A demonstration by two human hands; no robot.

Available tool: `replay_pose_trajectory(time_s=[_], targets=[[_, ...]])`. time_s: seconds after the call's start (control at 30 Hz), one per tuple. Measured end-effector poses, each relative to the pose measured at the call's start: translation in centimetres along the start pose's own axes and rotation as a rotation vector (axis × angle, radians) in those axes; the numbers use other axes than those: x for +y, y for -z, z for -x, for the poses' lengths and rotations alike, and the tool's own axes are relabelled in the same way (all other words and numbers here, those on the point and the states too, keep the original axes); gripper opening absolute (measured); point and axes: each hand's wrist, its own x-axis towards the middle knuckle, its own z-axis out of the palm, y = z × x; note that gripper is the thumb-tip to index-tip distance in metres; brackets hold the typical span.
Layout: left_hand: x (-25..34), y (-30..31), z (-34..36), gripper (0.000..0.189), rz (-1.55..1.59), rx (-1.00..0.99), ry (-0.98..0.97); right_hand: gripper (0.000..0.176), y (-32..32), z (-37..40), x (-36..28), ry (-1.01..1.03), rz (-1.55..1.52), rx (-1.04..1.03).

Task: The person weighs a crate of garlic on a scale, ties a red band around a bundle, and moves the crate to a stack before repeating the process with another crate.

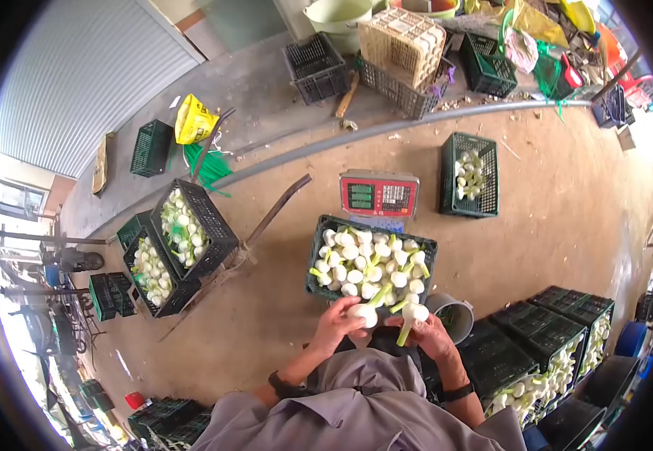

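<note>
The left hand (pixel 332 328) has its fingers curled tight round a white bulb (pixel 365 314) at the near edge of the full black crate (pixel 314 259). The right hand (pixel 433 336) clamps a second bulb (pixel 415 310), stalk hanging down, likely because the round part gives the firmer hold. A grey bucket (pixel 454 319) stands just right.

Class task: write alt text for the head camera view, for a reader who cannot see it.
Seen from above, the left hand grips one white bulb vegetable and the right hand a second bulb, over a black crate full of them. A weighing scale stands behind it, with more filled crates around on the floor.
</note>
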Motion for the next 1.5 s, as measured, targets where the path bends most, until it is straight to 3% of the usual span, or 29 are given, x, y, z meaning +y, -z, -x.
replay_pose_trajectory(time_s=[0.07, 0.1, 0.17, 0.2, 0.23, 0.3, 0.43, 0.77, 0.83, 0.9, 0.93, 1.07, 1.17, 1.27, 1.33, 1.37, 1.4, 1.43, 1.5], targets=[[-0.5, -2.4, -3.3, 0.043, 0.104, -0.002, -0.06, 0.077, -0.1, -0.3, -1.9, 0.24, -0.066, -0.032], [2.5, -0.9, 1.5, 0.043, 0.037, 0.041, -0.085, 0.077, -5.9, 0.6, -0.9, 0.262, -0.105, -0.102], [2.1, -2.3, 1.4, 0.04, 0.091, -0.054, -0.007, 0.079, -7.0, 2.9, -1.7, 0.455, -0.174, -0.028], [2.3, -3.4, 0.8, 0.039, 0.124, -0.113, 0.036, 0.073, -6.3, 3.5, -2.2, 0.493, -0.163, -0.024], [2.0, -3.8, 0.5, 0.039, 0.122, -0.122, 0.031, 0.082, -6.5, 3.8, -2.5, 0.551, -0.197, -0.032], [1.2, -4.1, -0.2, 0.037, 0.115, -0.249, 0.101, 0.078, -6.2, 4.3, -2.5, 0.573, -0.204, -0.04], [0.1, -4.8, -0.7, 0.037, -0.008, -0.348, 0.145, 0.073, -6.0, 4.8, -2.4, 0.511, -0.205, 0.018], [-3.1, -3.8, 1.0, 0.041, 0.063, -0.227, 0.325, 0.067, -4.5, 4.7, 0.1, 0.273, -0.244, 0.065], [-3.3, -3.7, 1.9, 0.044, 0.024, -0.194, 0.365, 0.066, -2.4, 3.8, 2.8, 0.281, -0.294, 0.049], [-4.7, -2.3, 1.3, 0.053, -0.168, -0.093, 0.363, 0.062, 0.1, 2.8, 4.6, 0.374, -0.065, 0.093], [-6.1, -0.9, 0.7, 0.053, -0.183, -0.021, 0.367, 0.057, 1.4, 2.6, 4.9, 0.28, -0.305, 0.112], [-11.3, 4.5, -5.1, 0.053, -0.541, 0.233, 0.313, 0.045, 6.8, -0.1, 2.1, 0.321, -0.375, 0.367], [-16.8, 7.6, -10.9, 0.042, -1.022, 0.254, -0.061, 0.042, 13.4, -3.4, -1.6, 0.352, -0.358, 0.484], [-19.6, 6.6, -14.9, 0.038, -1.199, 0.304, 0.006, 0.046, 16.9, -6.2, -6.5, 0.421, -0.304, 0.448], [-20.5, 5.5, -15.9, 0.036, -1.09, 0.291, 0.06, 0.045, 17.3, -7.3, -8.0, 0.458, -0.007, 0.736], [-20.7, 4.8, -16.4, 0.034, -0.982, 0.281, 0.092, 0.045, 18.0, -7.8, -6.6, 0.452, -0.012, 0.74], [-22.2, 4.5, -16.3, 0.031, -0.924, 0.269, -0.045, 0.041, 18.7, -8.3, -4.4, 0.401, 0.04, 0.741], [-22.9, 3.6, -16.4, 0.031, -0.926, 0.27, -0.039, 0.038, 19.2, -8.5, -2.1, 0.346, 0.092, 0.739], [-23.6, 1.9, -17.1, 0.024, -0.78, 0.306, -0.295, 0.031, 17.2, -8.8, 2.7, 0.112, 0.006, 0.636]])
